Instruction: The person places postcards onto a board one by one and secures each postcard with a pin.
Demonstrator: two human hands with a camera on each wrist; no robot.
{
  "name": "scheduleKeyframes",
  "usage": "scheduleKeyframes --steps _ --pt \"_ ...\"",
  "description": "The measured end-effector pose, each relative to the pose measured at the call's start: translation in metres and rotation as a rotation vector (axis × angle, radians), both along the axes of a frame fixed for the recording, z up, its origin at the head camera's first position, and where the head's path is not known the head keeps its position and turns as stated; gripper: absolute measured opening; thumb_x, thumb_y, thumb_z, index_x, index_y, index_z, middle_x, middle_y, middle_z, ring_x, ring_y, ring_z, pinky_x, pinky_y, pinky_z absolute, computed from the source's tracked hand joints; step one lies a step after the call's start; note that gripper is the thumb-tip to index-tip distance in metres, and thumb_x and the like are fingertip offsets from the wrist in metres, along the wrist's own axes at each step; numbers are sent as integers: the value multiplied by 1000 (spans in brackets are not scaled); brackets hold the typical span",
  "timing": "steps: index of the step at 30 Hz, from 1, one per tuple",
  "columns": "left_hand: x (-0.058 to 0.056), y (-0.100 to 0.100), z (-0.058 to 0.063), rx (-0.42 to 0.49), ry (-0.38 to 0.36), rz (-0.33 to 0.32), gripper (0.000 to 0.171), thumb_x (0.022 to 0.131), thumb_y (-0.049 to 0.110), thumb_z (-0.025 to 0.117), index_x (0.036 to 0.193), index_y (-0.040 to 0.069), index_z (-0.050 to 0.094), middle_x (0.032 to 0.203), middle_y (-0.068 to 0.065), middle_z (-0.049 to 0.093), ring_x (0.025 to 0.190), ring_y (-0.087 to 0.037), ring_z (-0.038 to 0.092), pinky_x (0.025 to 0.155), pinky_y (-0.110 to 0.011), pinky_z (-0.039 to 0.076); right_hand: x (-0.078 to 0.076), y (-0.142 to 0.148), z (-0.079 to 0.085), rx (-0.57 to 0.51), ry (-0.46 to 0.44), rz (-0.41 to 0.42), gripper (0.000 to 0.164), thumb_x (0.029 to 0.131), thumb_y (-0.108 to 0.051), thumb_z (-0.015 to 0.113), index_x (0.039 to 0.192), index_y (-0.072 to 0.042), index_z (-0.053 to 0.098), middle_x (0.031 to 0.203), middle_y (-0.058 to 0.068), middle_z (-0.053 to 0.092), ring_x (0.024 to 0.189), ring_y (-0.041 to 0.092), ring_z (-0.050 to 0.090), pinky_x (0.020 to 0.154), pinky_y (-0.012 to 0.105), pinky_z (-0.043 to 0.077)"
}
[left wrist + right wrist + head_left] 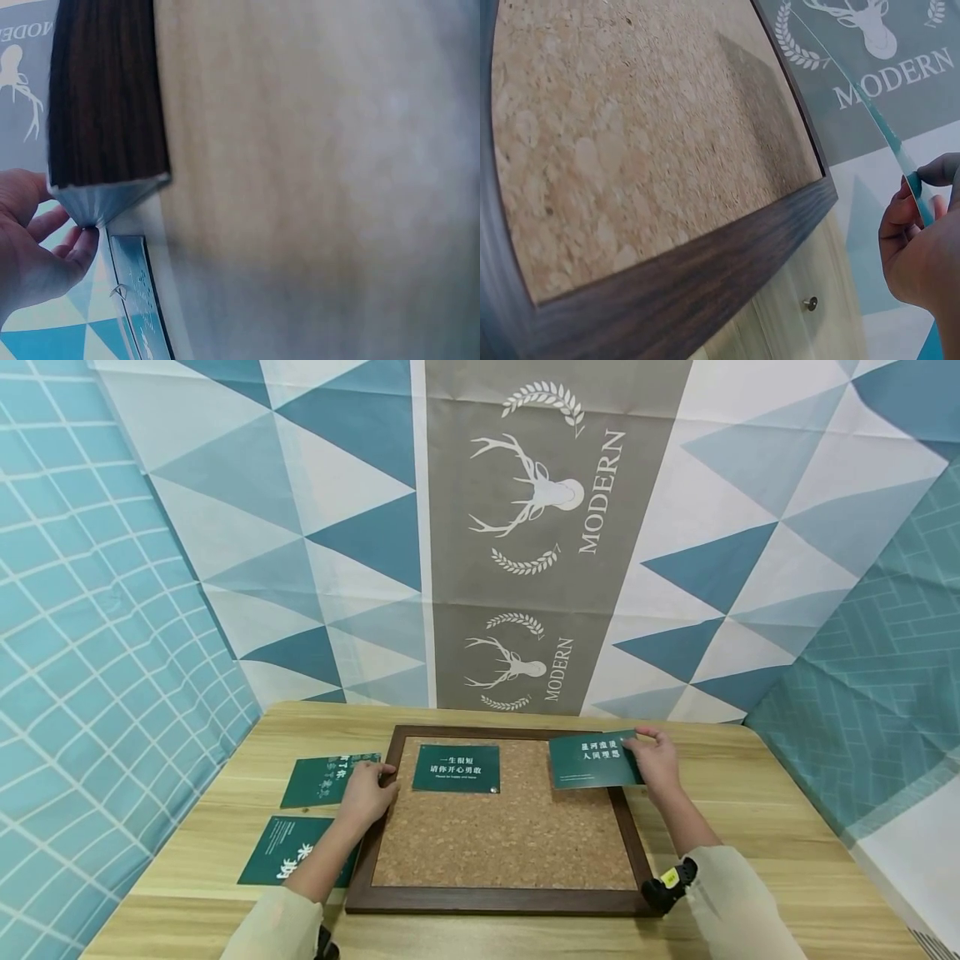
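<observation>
A brown-framed corkboard [502,843] lies on the wooden table. My left hand [367,795] holds its left frame edge, fingertips over the rim; the left wrist view shows the fingers [88,238] curled against the frame's side. My right hand [657,762] pinches the right end of a green card [592,760] between thumb and fingers. This card with white writing hangs over the board's upper right, raised above it and casting a shadow in the right wrist view. Another green card [456,768] lies on the cork at upper left, with a small pin at its lower right corner.
Left of the board, two more green cards lie on the table, the upper card [303,783] partly behind my left hand and the lower card [270,852] under my forearm. A metal thumbtack [810,304] stands on the table beside the frame. A patterned cloth wall [510,593] rises behind.
</observation>
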State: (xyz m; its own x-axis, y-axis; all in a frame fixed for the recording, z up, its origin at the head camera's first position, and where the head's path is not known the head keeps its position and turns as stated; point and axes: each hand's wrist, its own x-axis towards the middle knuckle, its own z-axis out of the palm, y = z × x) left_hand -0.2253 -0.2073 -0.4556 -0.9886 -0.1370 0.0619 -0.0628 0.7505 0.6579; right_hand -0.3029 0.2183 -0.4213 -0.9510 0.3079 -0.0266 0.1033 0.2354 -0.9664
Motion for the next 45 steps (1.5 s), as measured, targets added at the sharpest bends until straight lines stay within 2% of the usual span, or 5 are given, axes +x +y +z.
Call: scheduleKeyframes --steps 18,34,45 --pt "0 0 1 -1 -2 8 31 90 11 60 117 -5 60 124 -29 44 105 -40 53 71 -42 48 -3 -16 -5 -14 2 40 45 90 -15 58 129 0 43 69 -8 54 57 4 52 55 21 46" --pt "-1 0 1 4 -7 9 31 90 12 60 117 -4 61 126 -29 44 104 -39 53 70 -41 48 -7 -32 -15 -8 21 31 42 88 -12 59 126 0 45 66 -8 53 55 5 50 54 21 44" --pt "-1 0 1 5 -14 17 32 90 13 60 117 -3 60 127 -28 43 110 -40 51 78 -46 48 -7 -43 -20 -20 8 59 42 89 -12 57 127 -1 43 71 -4 54 57 9 49 56 24 42"
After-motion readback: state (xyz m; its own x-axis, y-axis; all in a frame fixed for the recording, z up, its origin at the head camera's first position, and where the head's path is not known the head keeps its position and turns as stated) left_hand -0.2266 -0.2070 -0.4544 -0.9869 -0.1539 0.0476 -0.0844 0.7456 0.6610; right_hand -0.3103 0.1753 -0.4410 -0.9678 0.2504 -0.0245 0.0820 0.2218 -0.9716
